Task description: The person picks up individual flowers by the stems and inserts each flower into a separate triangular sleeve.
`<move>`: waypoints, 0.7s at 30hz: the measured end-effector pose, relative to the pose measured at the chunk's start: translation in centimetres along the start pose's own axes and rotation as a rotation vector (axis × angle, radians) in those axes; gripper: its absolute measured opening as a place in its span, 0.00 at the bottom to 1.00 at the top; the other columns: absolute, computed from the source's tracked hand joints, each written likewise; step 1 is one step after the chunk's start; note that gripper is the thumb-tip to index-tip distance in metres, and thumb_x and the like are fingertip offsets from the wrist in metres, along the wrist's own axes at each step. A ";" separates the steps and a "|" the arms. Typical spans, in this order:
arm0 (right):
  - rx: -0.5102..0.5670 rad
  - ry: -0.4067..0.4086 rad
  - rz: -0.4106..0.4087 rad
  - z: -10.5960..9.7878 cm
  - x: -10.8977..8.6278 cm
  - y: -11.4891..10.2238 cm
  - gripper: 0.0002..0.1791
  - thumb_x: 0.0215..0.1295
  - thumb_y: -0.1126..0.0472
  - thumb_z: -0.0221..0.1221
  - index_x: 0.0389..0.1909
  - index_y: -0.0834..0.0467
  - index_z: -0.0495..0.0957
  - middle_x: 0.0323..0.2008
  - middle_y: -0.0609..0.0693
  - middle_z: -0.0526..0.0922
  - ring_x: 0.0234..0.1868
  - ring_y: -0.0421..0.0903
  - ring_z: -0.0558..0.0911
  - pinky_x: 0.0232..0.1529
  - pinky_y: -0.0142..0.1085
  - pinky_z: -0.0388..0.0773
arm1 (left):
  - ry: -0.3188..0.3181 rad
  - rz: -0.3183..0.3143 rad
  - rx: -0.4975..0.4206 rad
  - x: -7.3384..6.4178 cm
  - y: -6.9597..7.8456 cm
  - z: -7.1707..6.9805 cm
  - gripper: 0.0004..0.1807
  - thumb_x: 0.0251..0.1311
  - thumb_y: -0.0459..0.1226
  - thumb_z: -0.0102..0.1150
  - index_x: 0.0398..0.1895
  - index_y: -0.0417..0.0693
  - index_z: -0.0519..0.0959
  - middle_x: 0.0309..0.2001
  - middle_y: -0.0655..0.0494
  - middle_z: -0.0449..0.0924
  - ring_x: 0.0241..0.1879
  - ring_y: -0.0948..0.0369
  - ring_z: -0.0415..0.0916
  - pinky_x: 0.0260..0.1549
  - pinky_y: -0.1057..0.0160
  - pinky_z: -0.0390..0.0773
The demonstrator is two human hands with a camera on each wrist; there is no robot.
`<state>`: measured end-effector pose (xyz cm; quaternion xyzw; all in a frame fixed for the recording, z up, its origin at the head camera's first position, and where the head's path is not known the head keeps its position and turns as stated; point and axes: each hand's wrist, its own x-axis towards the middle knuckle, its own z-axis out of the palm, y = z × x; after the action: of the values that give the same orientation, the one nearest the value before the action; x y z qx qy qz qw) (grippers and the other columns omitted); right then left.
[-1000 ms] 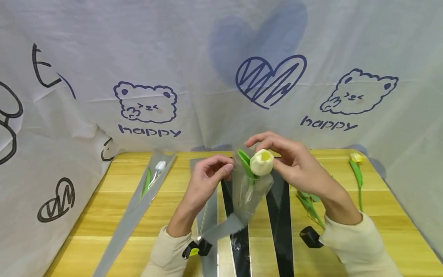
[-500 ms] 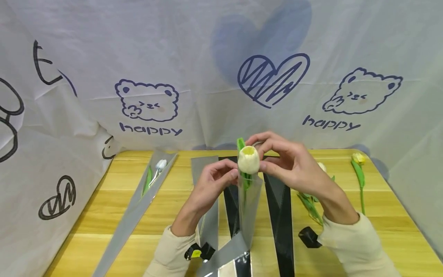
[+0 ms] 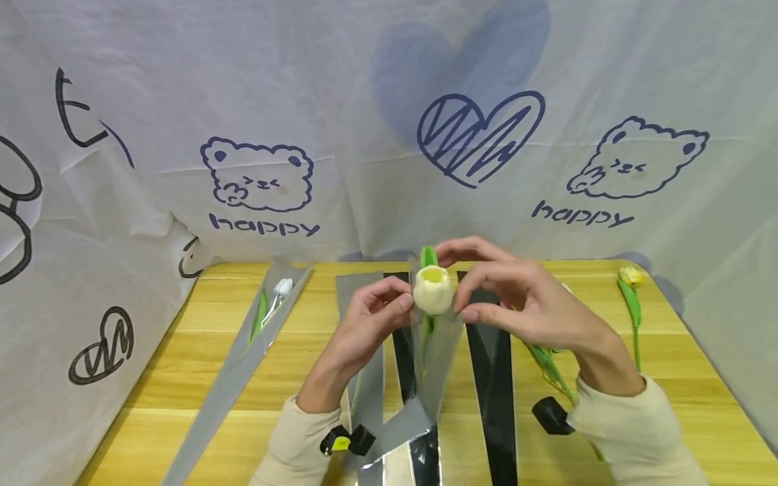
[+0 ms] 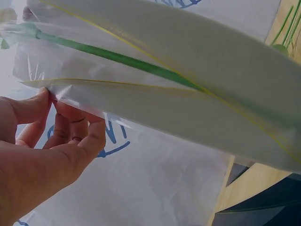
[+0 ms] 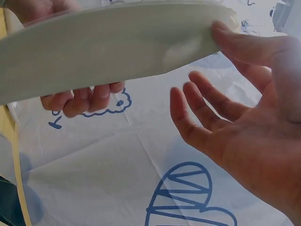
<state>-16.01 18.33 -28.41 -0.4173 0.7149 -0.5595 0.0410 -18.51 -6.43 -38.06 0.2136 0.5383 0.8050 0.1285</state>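
Observation:
A cream tulip stands upright in a tapered grey and clear flower sleeve, held up over the table; its bloom and a green leaf show at the sleeve's mouth. My left hand pinches the sleeve's left edge just below the bloom. On the other side, my right hand has thumb and index finger at the right edge, its other fingers spread behind. Through the clear front in the left wrist view runs the green stem. The right wrist view shows the sleeve's plain grey back, thumb pressed on its edge.
Left on the table lies a grey sleeve holding a white tulip. Below my hands are another grey sleeve and black sleeves. Loose stems and a yellow tulip lie right. A printed cloth hangs behind.
The tulip and sleeve have swung from leaning right to nearly upright, the bloom shifting left. My right hand has moved from beside the bloom down to the sleeve's edge; the left keeps its pinch.

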 end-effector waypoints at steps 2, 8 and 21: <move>0.016 0.056 0.002 -0.1 0.0 0.0 0.14 0.66 0.79 0.60 0.40 0.58 0.83 0.71 0.58 0.66 0.71 0.57 0.65 0.68 0.44 0.71 | 0.029 0.029 0.028 0.0 0.3 0.0 0.10 0.73 0.28 0.56 0.40 0.51 0.84 0.36 0.56 0.77 0.35 0.61 0.75 0.41 0.64 0.79; 0.033 0.220 -0.041 -0.7 0.7 -0.4 0.09 0.68 0.80 0.57 0.41 0.68 0.81 0.67 0.61 0.69 0.70 0.59 0.67 0.67 0.45 0.72 | 0.112 0.117 0.143 0.4 2.0 0.5 0.06 0.71 0.28 0.58 0.42 0.44 0.83 0.38 0.54 0.79 0.36 0.59 0.76 0.40 0.63 0.80; 0.145 0.569 0.063 1.6 -0.7 1.7 0.16 0.82 0.64 0.48 0.62 0.65 0.74 0.58 0.59 0.78 0.57 0.53 0.79 0.51 0.38 0.81 | 0.228 0.160 0.025 1.1 2.0 1.3 0.11 0.71 0.24 0.55 0.38 0.47 0.84 0.38 0.55 0.78 0.35 0.65 0.75 0.33 0.69 0.78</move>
<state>-15.62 17.59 -30.75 -0.2171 0.6686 -0.7021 -0.1140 -18.76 -5.69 -35.56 0.1645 0.5406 0.8250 -0.0008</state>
